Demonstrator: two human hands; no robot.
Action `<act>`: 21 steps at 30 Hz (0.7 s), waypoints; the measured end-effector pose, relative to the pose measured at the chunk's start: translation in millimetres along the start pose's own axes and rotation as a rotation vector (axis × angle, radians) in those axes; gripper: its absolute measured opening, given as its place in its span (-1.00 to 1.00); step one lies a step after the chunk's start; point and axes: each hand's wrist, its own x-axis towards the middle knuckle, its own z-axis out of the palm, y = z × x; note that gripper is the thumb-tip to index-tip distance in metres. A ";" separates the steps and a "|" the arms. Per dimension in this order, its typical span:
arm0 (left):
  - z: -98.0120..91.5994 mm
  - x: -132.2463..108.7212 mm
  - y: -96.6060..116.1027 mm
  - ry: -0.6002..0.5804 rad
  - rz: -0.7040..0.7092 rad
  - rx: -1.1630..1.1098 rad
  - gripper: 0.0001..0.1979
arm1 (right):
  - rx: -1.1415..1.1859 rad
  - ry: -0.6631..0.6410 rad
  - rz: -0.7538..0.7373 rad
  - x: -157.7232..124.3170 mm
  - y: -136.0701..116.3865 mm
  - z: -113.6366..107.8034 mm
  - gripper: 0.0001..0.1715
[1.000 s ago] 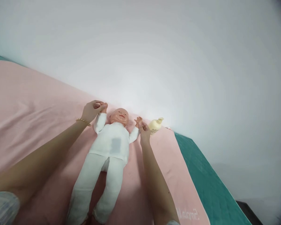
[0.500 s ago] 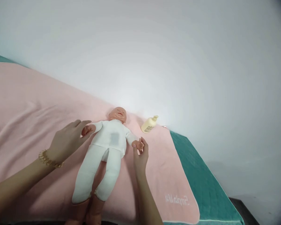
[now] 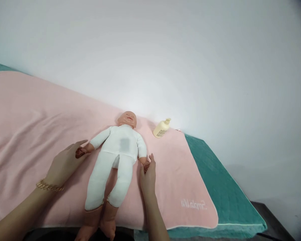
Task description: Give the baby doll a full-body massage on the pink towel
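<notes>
A baby doll in a white suit lies on its back on a pink towel, head toward the wall. My left hand, with a gold bracelet on the wrist, holds the doll's hand on the left, fingers curled round it. My right hand holds the doll's other hand beside its hip. Both doll arms lie down along its sides. Its bare feet reach past the towel's near edge.
A cream lotion bottle lies on the towel to the right of the doll's head, close to the white wall. The towel covers a teal mattress whose right end and near edge show.
My hands have brought the doll's arms down from beside its head to its sides. The view has pulled back, so the doll's feet now show.
</notes>
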 end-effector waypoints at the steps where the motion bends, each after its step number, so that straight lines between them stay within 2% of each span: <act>1: -1.7 3.6 -4.2 0.008 -0.027 -0.013 -0.53 | -0.002 0.016 0.002 0.7 0.7 -1.1 -0.20; 5: -12.2 17.7 -16.2 0.001 -0.095 -0.101 -0.42 | 0.028 0.087 0.034 11.1 6.4 -9.4 -0.21; 7: -19.0 24.9 -16.2 0.032 -0.105 -0.127 -0.42 | 0.049 0.080 0.093 22.0 5.1 -16.1 -0.25; 10: -29.9 39.6 -9.7 0.123 -0.089 -0.111 -0.48 | 0.044 0.059 0.168 45.2 -8.0 -28.8 -0.42; 12: -36.6 55.0 -4.7 0.145 -0.049 -0.115 -0.51 | 0.006 0.025 0.165 64.4 -20.8 -37.3 -0.48; 16: -44.9 100.2 -1.3 0.048 -0.049 -0.218 -0.55 | 0.034 -0.005 0.065 106.9 -37.3 -50.4 -0.54; 18: -44.6 124.0 -2.9 -0.022 -0.077 -0.274 -0.52 | 0.070 -0.023 0.053 126.4 -36.1 -54.8 -0.58; 21: -38.0 148.1 -7.4 -0.054 -0.086 -0.415 -0.47 | 0.117 -0.032 0.097 147.1 -23.5 -59.7 -0.66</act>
